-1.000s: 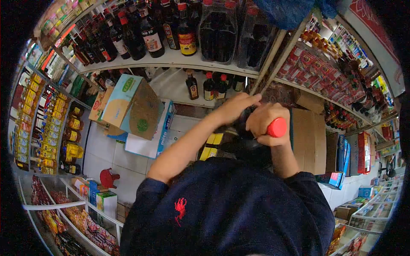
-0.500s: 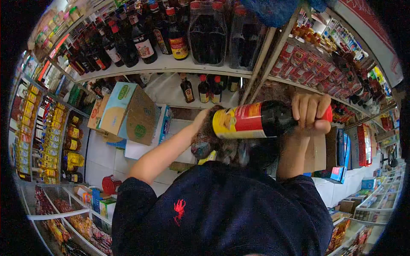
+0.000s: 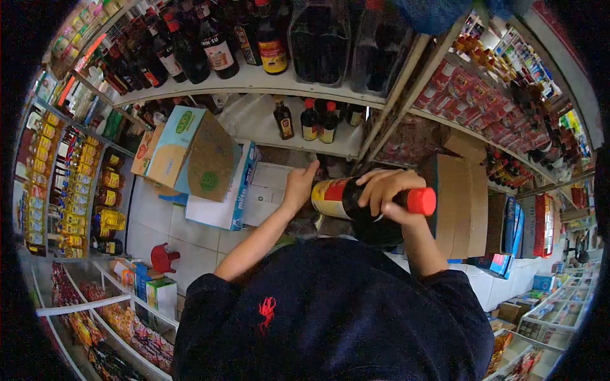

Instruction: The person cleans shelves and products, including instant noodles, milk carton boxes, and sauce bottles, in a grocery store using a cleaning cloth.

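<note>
My right hand [image 3: 389,190] is wrapped around the upper part of a dark sauce bottle [image 3: 350,204] with a red cap and a yellow-and-red label. The bottle lies tilted in front of my chest, its cap to the right and its base to the left. Close by the base is my left hand [image 3: 297,190], one finger pointing up and the others mostly hidden. A dark patch shows beside those fingers; I cannot tell what it is. Behind my hands, small sauce bottles [image 3: 309,120] stand on the low shelf [image 3: 257,127].
Larger dark bottles [image 3: 218,51] line the upper shelf [image 3: 254,84]. To the left, cartons [image 3: 210,155] are stacked on the tiled floor, with a red stool [image 3: 164,258] nearby. A tall cardboard box [image 3: 459,206] stands right of my hand. Yellow oil bottles [image 3: 77,203] fill the left rack.
The bottle has moved left and lower, its cap turning nearer to me. My left hand has come away from its base, and the dark brown fuzzy material there is now mostly out of sight.
</note>
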{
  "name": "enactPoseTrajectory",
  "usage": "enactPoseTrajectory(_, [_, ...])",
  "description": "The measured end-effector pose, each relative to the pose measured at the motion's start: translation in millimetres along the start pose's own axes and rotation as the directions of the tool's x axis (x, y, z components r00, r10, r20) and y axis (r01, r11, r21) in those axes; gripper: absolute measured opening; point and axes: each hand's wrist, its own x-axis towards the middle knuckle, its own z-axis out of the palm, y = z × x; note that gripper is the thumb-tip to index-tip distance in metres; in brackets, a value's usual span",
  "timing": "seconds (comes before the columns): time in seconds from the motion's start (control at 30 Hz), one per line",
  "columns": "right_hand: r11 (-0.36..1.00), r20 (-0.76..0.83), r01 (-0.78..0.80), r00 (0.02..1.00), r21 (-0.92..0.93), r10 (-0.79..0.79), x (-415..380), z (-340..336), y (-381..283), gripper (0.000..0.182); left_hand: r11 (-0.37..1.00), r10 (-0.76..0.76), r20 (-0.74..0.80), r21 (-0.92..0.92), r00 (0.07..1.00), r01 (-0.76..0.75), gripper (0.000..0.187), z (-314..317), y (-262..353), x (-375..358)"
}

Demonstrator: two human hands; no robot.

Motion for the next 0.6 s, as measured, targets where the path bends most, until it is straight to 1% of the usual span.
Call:
enactPoseTrajectory(0.03, [0.995, -0.093, -0.011, 0.995, 0.094, 0.020, -5.3, -0.4, 12.8, 0.017, 0.980, 0.146, -0.056, 0.143, 0.988, -0.137, 0.050, -2.4, 1.5, -3.0])
enactPoseTrajectory(0.07, [0.995, -0.097, -0.018, 0.995, 0.103, 0.027, -8.5, 0.8, 20.3, 0.017, 0.922, 0.294, -0.087, 0.289, 0.952, -0.259, 0.049, -6.6, 15.3, -9.5])
enactPoseTrajectory(0.1, [0.978, -0.175, -0.192, 0.963, 0.083, 0.204, -10.4, 3.0, 26.8, 0.017, 0.888, 0.279, -0.145, 0.416, 0.949, -0.197, 0.042, -14.7, 32.2, -11.9])
enactPoseTrajectory(0.13, [0.928, -0.254, -0.365, 0.892, 0.079, 0.373, -11.2, 6.4, 31.6, 0.016, 0.888, 0.267, -0.142, 0.421, 0.953, -0.186, 0.042, -21.7, 57.8, -22.6])
enactPoseTrajectory(0.17, [0.816, -0.259, -0.577, 0.783, 0.038, 0.566, -8.5, 11.2, 34.9, 0.017, 0.930, 0.309, -0.159, 0.257, 0.938, -0.263, 0.035, -26.9, 83.0, -33.2])
enactPoseTrajectory(0.2, [0.787, -0.191, -0.617, 0.775, -0.018, 0.603, -22.3, 8.9, 61.3, 0.016, 0.937, 0.349, -0.189, 0.086, 0.918, -0.338, 0.028, -29.6, 104.2, -39.2])
enactPoseTrajectory(0.27, [0.692, -0.165, -0.613, 0.782, -0.381, 0.602, -18.6, 19.1, 70.2, 0.014, 0.890, 0.455, -0.019, -0.029, 0.890, -0.455, 0.019, -20.7, 129.0, -55.6])
enactPoseTrajectory(0.3, [0.541, -0.115, -0.777, 0.599, -0.322, 0.792, -15.0, 19.5, 72.6, 0.019, 0.766, 0.638, 0.091, 0.029, 0.765, -0.642, 0.019, -13.7, 127.3, -54.0])
enactPoseTrajectory(0.33, [0.812, -0.228, -0.484, 0.874, -0.326, 0.429, -33.5, 25.8, 89.9, 0.032, 0.599, 0.775, 0.210, 0.058, 0.597, -0.799, 0.021, -5.8, 124.5, -51.5])
enactPoseTrajectory(0.4, [0.817, -0.037, -0.574, 0.819, -0.054, 0.573, -108.3, 12.9, 161.4, 0.043, 0.467, 0.783, 0.368, 0.184, 0.501, -0.865, 0.020, 13.9, 104.1, -44.7])
enactPoseTrajectory(0.43, [0.808, -0.038, -0.587, 0.810, -0.047, 0.586, -103.0, 12.7, 155.0, 0.043, 0.482, 0.776, 0.369, 0.178, 0.512, -0.858, 0.020, 13.3, 101.2, -43.7])
enactPoseTrajectory(0.5, [0.836, 0.059, -0.455, 0.868, -0.305, 0.494, -74.1, 13.4, 129.9, 0.039, 0.742, 0.607, 0.359, 0.066, 0.709, -0.668, 0.018, 6.7, 95.4, -42.0])
enactPoseTrajectory(0.53, [0.832, 0.059, -0.466, 0.862, -0.299, 0.504, -66.4, 12.3, 127.1, 0.039, 0.750, 0.598, 0.361, 0.062, 0.715, -0.658, 0.018, 5.1, 91.4, -40.2])
enactPoseTrajectory(0.57, [0.719, 0.092, -0.585, 0.749, -0.374, 0.656, -59.2, 10.7, 126.0, 0.038, 0.796, 0.560, 0.352, 0.021, 0.750, -0.604, 0.018, 3.9, 86.9, -37.4])
enactPoseTrajectory(0.6, [0.587, 0.112, -0.670, 0.611, -0.454, 0.784, -54.8, 9.7, 127.2, 0.037, 0.834, 0.523, 0.341, -0.019, 0.781, -0.551, 0.017, 2.6, 82.6, -32.9])
